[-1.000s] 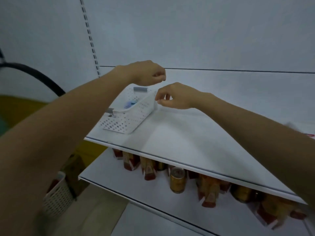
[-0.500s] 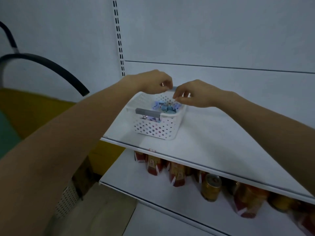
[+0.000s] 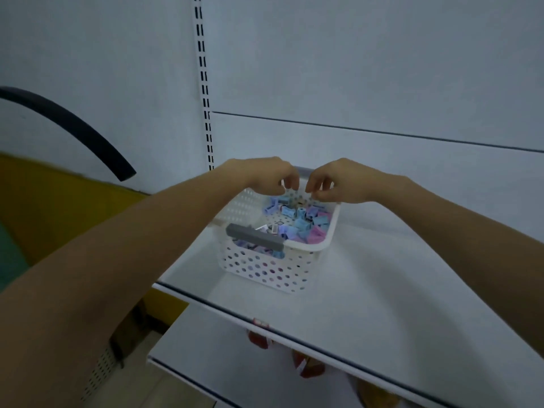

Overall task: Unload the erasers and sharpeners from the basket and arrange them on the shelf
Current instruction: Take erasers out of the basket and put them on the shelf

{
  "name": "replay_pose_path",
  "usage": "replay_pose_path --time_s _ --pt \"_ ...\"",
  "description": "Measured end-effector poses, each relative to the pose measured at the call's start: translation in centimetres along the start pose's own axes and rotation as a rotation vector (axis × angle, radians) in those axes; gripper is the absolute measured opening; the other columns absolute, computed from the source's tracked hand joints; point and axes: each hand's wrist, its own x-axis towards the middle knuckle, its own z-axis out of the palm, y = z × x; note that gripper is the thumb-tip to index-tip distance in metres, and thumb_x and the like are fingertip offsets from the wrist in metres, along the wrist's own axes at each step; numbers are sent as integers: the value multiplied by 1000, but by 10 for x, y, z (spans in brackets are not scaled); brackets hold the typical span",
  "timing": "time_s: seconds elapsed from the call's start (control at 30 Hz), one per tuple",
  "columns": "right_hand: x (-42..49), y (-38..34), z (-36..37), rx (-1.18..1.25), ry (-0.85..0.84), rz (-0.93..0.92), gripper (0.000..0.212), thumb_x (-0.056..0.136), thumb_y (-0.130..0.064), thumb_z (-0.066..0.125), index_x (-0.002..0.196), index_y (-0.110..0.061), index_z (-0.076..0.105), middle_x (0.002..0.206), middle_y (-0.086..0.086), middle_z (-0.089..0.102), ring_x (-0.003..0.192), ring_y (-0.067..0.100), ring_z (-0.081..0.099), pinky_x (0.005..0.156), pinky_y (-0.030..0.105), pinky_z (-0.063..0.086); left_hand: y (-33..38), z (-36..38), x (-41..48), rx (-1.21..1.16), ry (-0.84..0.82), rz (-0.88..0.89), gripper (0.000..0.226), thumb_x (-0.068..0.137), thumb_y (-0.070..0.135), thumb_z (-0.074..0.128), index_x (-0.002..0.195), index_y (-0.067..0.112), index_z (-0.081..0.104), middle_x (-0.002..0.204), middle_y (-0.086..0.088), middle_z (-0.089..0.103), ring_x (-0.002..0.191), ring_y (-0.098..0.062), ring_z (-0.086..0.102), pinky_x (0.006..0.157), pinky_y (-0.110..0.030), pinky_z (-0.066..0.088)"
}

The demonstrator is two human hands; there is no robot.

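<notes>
A white perforated basket (image 3: 329,234) with grey handles stands on the white shelf (image 3: 382,290), near its left front corner. Inside lies a pile of several small blue, purple and pink erasers and sharpeners (image 3: 300,219). Both my hands hover over the far end of the basket, close together, fingers curled downward. My left hand (image 3: 265,175) is just left of the far handle. My right hand (image 3: 335,181) has its fingertips down at the top of the pile. Whether either hand pinches a piece is hidden by the fingers.
The shelf stretches bare to the right of the basket. A lower shelf (image 3: 206,343) holds red packets and cans (image 3: 309,366), mostly hidden. A slotted upright (image 3: 204,83) runs up the back wall. At the left are a black hose (image 3: 73,125) and a yellow surface.
My view has swung left and closer, bringing the basket to the centre. Both hands have moved over its far end and dipped toward the pile.
</notes>
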Motion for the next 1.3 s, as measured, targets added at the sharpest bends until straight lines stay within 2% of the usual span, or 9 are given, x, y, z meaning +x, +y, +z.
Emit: replay_pose_path --time_s 0.1,0.23,0.43,0.53,0.63,0.77,1.0,1.17,1.3 --pt "10 3 5 -1 -52 11 22 86 -20 60 107 -17 64 101 -3 63 86 11 55 76 23 41 -7 2 5 -41 1 17 33 89 5 51 121 11 56 121 -3 59 96 -11 52 85 -21 39" --pt "23 5 8 30 -112 73 23 85 -23 62 108 -19 63 96 -7 58 90 12 55 77 22 38 -19 7 17 -22 -121 34 33 86 7 57 118 14 57 115 -2 63 88 -10 53 88 -26 44" --pt "33 2 9 58 -211 168 24 84 -20 62 108 -20 62 94 -8 56 93 15 55 84 26 42 -24 17 37 72 -186 100 30 85 5 52 111 16 62 111 -1 65 93 -16 57 88 -32 48" --pt "36 -3 8 15 -231 202 30 85 -12 58 114 -18 61 101 -4 58 92 14 52 83 24 41 -21 22 43 121 -225 120 32 87 6 48 114 17 62 114 -3 63 98 -23 59 88 -38 49" --pt "37 -5 12 13 -217 237 32 85 -6 56 114 -16 61 114 0 62 101 18 56 86 26 42 -19 31 50 167 -260 157 34 91 6 44 118 17 61 112 -4 63 90 -22 55 82 -34 48" --pt "35 -5 15 73 -165 254 31 85 -5 54 112 -15 62 115 1 63 102 17 57 86 25 42 -19 38 54 215 -306 161 32 92 4 42 119 10 58 111 -9 61 94 -26 56 81 -35 46" --pt "36 -2 17 81 -168 264 31 84 -3 55 110 -16 63 111 0 64 96 14 56 83 24 43 -22 41 54 161 -316 146 31 80 8 66 110 10 57 103 -4 56 93 -22 55 80 -33 48" --pt "40 -1 18 29 -212 274 30 83 -5 56 110 -18 63 110 -1 63 90 11 53 81 24 42 -18 39 51 147 -284 156 12 87 18 57 93 12 48 75 3 46 79 -20 45 58 -26 35" --pt "40 -4 19 -27 -236 284 31 84 -6 56 111 -19 63 103 -4 61 89 12 51 81 24 42 -13 31 46 69 -234 92 25 90 29 53 106 9 53 89 -2 51 82 -20 48 67 -28 37"
